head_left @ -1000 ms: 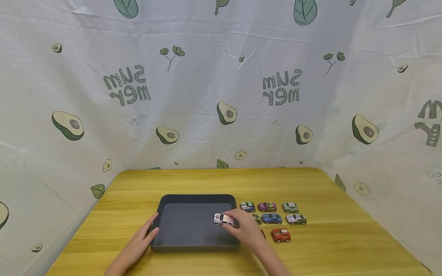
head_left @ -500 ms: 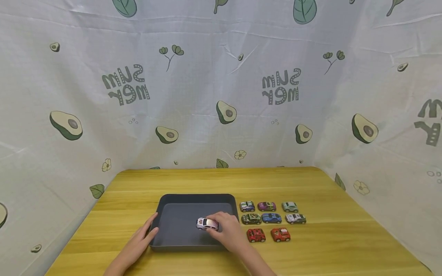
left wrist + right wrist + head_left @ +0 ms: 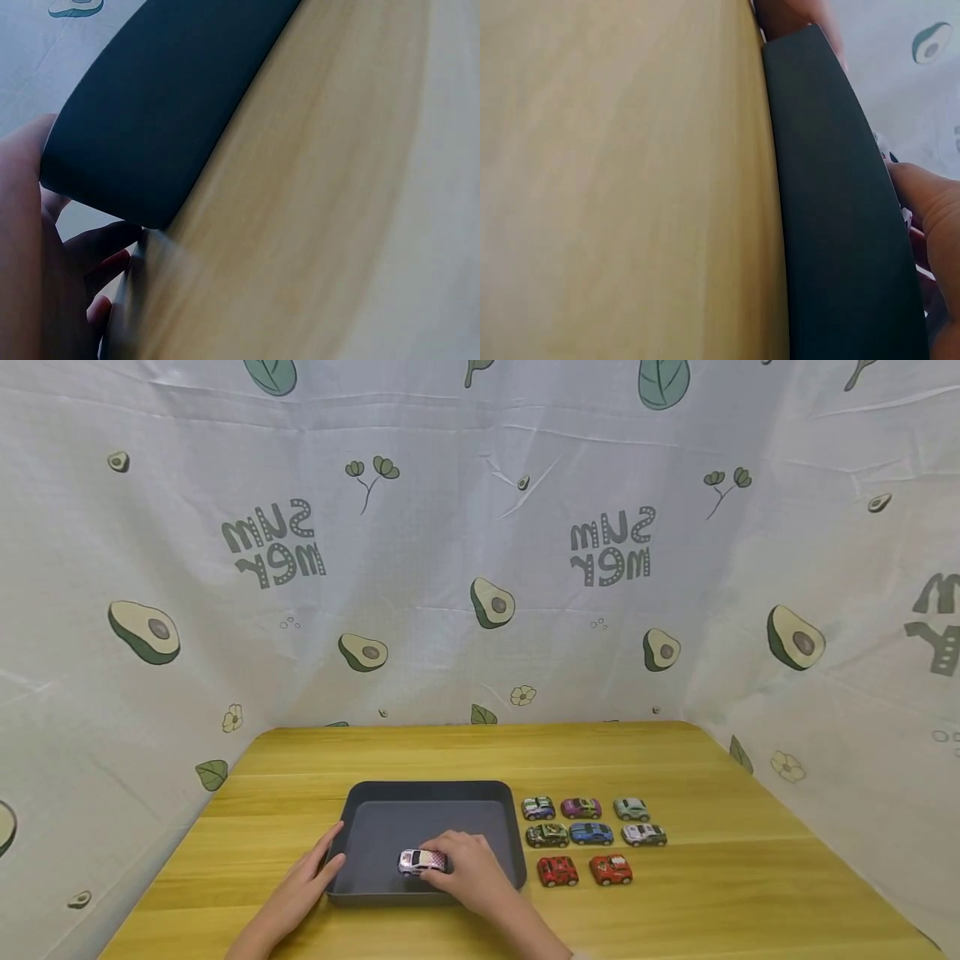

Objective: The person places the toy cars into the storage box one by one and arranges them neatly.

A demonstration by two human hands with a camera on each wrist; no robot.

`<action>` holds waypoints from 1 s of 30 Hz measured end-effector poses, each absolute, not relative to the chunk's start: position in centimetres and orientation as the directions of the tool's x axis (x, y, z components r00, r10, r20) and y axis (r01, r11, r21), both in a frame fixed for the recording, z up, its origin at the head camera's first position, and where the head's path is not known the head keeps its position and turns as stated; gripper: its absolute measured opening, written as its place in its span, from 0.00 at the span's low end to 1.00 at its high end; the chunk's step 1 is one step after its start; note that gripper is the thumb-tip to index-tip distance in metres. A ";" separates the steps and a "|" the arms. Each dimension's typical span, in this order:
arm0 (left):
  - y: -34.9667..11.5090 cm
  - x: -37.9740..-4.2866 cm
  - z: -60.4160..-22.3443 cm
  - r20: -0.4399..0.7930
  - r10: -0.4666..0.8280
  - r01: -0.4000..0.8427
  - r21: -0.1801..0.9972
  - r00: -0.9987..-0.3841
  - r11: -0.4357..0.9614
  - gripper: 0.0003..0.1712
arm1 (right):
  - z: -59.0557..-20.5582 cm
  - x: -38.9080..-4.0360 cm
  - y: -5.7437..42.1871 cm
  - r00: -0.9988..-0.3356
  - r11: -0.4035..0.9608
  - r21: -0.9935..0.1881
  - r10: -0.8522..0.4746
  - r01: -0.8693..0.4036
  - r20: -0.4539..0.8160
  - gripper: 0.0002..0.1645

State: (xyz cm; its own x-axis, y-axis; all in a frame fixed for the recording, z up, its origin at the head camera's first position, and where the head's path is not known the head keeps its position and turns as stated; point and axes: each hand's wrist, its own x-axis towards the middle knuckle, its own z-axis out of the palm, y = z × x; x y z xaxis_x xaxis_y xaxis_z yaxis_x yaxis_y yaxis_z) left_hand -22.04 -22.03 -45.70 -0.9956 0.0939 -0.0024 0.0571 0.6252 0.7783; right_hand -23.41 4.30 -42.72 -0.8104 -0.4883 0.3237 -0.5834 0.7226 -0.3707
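Observation:
A dark grey baking tray [image 3: 420,900] lies on the wooden table. My left hand [image 3: 296,887] holds its left side near the front corner, thumb over the rim and fingers along the outer wall; in the left wrist view the fingers [image 3: 112,240] lie against that corner. My right hand [image 3: 468,870] pinches a white toy car [image 3: 420,862] with a pinkish dotted rear, low over the tray floor. I cannot tell whether its wheels touch. In the right wrist view the tray wall [image 3: 832,195] hides most of the car.
Right of the tray several toy cars stand in rows: among them a purple car [image 3: 581,808], a blue car [image 3: 592,834], a camouflage car [image 3: 547,836] and two red cars, one a red car [image 3: 611,870]. An avocado-print curtain [image 3: 427,568] hangs behind the table.
My right hand has carried the white toy car left and toward the tray's front, from the right rim to over the middle. My left hand stays at the tray's left side.

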 end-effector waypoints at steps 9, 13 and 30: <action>-21.7 -21.9 -45.6 0.001 0.086 0.055 0.774 -0.996 0.631 0.34 | -43.0 -23.6 3.0 -0.808 0.718 -0.371 -0.529 -0.589 0.259 0.17; -21.8 -21.8 -45.5 -0.004 0.088 0.052 0.783 -0.996 0.620 0.34 | -42.9 -24.1 2.6 -0.829 0.700 -0.459 -0.529 -0.547 0.181 0.14; -22.0 -21.9 -45.5 -0.001 0.095 0.058 0.785 -0.995 0.617 0.34 | -42.4 -24.6 2.1 -0.814 0.686 -0.529 -0.581 -0.500 0.016 0.12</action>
